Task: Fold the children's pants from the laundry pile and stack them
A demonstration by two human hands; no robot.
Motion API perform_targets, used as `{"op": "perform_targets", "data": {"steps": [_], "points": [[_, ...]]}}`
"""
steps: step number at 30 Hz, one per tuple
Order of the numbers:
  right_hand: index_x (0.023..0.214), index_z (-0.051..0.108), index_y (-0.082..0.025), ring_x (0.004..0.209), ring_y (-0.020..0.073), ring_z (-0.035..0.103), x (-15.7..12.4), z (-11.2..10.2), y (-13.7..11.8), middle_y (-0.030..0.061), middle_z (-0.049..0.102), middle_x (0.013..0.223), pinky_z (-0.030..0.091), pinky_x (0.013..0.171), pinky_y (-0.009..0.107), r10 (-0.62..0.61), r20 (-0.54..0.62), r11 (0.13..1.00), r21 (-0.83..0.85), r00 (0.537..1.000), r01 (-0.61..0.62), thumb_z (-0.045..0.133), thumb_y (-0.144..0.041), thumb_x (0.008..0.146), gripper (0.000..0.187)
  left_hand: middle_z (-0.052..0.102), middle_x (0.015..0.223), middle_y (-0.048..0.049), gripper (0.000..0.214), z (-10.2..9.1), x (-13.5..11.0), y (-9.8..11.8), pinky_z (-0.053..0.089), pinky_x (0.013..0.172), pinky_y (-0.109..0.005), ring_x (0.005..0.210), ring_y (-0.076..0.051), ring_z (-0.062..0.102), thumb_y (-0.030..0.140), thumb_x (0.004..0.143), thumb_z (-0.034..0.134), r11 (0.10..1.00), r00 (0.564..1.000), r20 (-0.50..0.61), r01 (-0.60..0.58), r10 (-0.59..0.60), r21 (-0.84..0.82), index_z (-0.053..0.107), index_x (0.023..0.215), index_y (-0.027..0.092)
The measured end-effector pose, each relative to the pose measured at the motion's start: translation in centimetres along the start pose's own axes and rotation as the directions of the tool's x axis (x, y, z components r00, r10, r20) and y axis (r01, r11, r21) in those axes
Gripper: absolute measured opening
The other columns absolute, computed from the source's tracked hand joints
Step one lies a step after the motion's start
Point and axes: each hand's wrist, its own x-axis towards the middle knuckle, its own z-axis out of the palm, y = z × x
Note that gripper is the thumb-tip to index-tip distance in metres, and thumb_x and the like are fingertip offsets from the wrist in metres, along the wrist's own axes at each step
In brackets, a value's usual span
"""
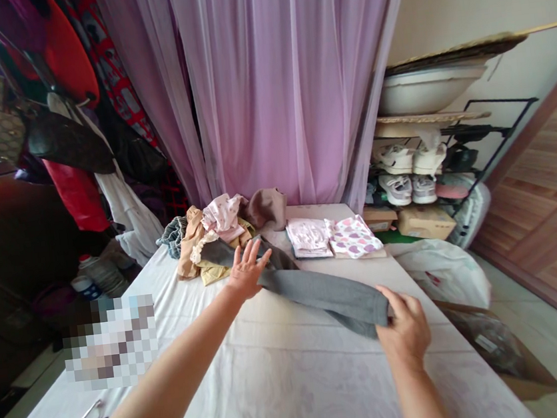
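One left hand (248,271) and one right hand (403,329) have one gray garment (318,292) between them. Just beyond both hands lie two folded clothing piles (353,236) and one loose clothing heap (215,233). Farther beyond the right hand are four shoes (395,189) and one white basin (426,90).

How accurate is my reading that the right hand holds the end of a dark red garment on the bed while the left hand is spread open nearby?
The colour is wrong. The head view shows the right hand holding the end of a grey garment, not a dark red one; the left hand is spread open nearby, as you said.
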Motion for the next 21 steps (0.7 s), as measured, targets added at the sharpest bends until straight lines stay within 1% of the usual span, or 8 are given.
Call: {"op": "perform_targets", "data": {"steps": [3, 5, 7, 10, 13, 18, 19, 21], "points": [[0.111, 0.073, -0.024, 0.07, 0.0238, 0.058, -0.1, -0.7, 0.0, 0.0089, 0.066, 0.083, 0.036, 0.059, 0.033, 0.143, 0.031, 0.984, -0.109, 0.989, -0.139, 0.053, -0.029, 0.074, 0.042, 0.015, 0.161, -0.0197, 0.101, -0.3, 1.4, -0.1, 0.009, 0.114, -0.067, 0.147, -0.041, 0.014, 0.029, 0.057, 0.084, 0.993, 0.994, 0.062, -0.096, 0.092, 0.069, 0.039, 0.148, 0.023], [0.111, 0.073, -0.023, 0.064, 0.0241, 0.057, -0.2, -0.6, 0.0, 0.0086, 0.067, 0.072, 0.034, 0.057, 0.033, 0.236, 0.021, 0.969, -0.086, 0.972, -0.233, 0.055, -0.031, 0.072, 0.043, 0.022, 0.16, -0.0182, 0.078, -0.3, 2.2, -0.3, 0.008, 0.114, -0.067, 0.146, -0.04, 0.018, 0.022, 0.062, 0.078, 0.988, 0.993, 0.017, -0.116, 0.115, 0.099, 0.053, 0.136, 0.021], [0.109, 0.073, -0.021, 0.065, 0.0258, 0.059, -0.2, -0.2, 0.0, 0.0089, 0.068, 0.069, 0.037, 0.059, 0.033, 0.31, 0.006, 0.951, 0.007, 0.951, -0.31, 0.056, -0.032, 0.069, 0.044, 0.041, 0.151, -0.0178, 0.049, -0.1, 2.7, -0.4, 0.009, 0.115, -0.066, 0.143, -0.037, 0.028, 0.015, 0.069, 0.068, 0.985, 0.99, -0.025, -0.137, 0.141, 0.108, 0.064, 0.118, 0.018], [0.108, 0.072, -0.018, 0.08, 0.027, 0.065, -0.1, 0.7, -0.3, 0.0093, 0.073, 0.084, 0.046, 0.069, 0.034, 0.388, 0.027, 0.877, 0.296, 0.921, -0.378, 0.057, -0.032, 0.066, 0.046, 0.069, 0.107, -0.0149, 0.03, 0.0, 3.2, -0.8, 0.018, 0.114, -0.062, 0.12, -0.031, 0.054, 0.009, 0.075, 0.056, 0.984, 0.987, -0.028, -0.153, 0.156, 0.091, 0.066, 0.103, 0.015], [0.106, 0.069, -0.018, 0.095, 0.0255, 0.064, 0.2, 1.4, -0.6, 0.0081, 0.073, 0.098, 0.048, 0.085, 0.037, 0.438, 0.096, 0.7, 0.588, 0.894, -0.406, 0.063, -0.035, 0.067, 0.043, 0.068, 0.086, -0.0112, 0.022, -1.1, 3.0, -1.7, 0.036, 0.105, -0.05, 0.093, -0.026, 0.062, 0.011, 0.083, 0.049, 0.987, 0.982, -0.11, -0.147, 0.153, 0.066, 0.065, 0.098, 0.014], [0.112, 0.067, -0.024, 0.106, 0.0259, 0.063, 0.6, 1.8, -1.0, 0.0065, 0.071, 0.11, 0.05, 0.088, 0.042, 0.499, 0.419, 0.249, 0.77, 0.759, -0.588, 0.057, -0.048, 0.075, 0.046, 0.066, 0.106, -0.0111, 0.027, -5.3, 0.2, -2.6, 0.037, 0.103, -0.047, 0.101, -0.026, 0.057, 0.013, 0.088, 0.044, 0.995, 0.92, -0.38, -0.082, 0.098, 0.058, 0.063, 0.107, 0.019], [0.114, 0.067, -0.024, 0.107, 0.0262, 0.063, 0.6, 1.9, -0.9, 0.0065, 0.07, 0.112, 0.05, 0.088, 0.043, 0.502, 0.461, 0.208, 0.757, 0.732, -0.62, 0.054, -0.052, 0.076, 0.049, 0.065, 0.111, -0.0108, 0.03, -5.6, -0.9, -2.2, 0.035, 0.105, -0.048, 0.104, -0.026, 0.056, 0.012, 0.088, 0.044, 0.997, 0.919, -0.388, -0.046, 0.065, 0.056, 0.063, 0.11, 0.02], [0.114, 0.067, -0.024, 0.109, 0.0268, 0.062, 0.3, 2.3, -0.6, 0.0062, 0.07, 0.113, 0.05, 0.087, 0.043, 0.555, 0.463, 0.24, 0.706, 0.691, -0.666, 0.056, -0.055, 0.073, 0.052, 0.064, 0.116, -0.0114, 0.033, -5.3, -3.4, -1.2, 0.036, 0.104, -0.051, 0.107, -0.027, 0.057, 0.01, 0.087, 0.042, 0.998, 0.957, -0.292, 0.018, 0.0, 0.06, 0.064, 0.11, 0.021]]}}
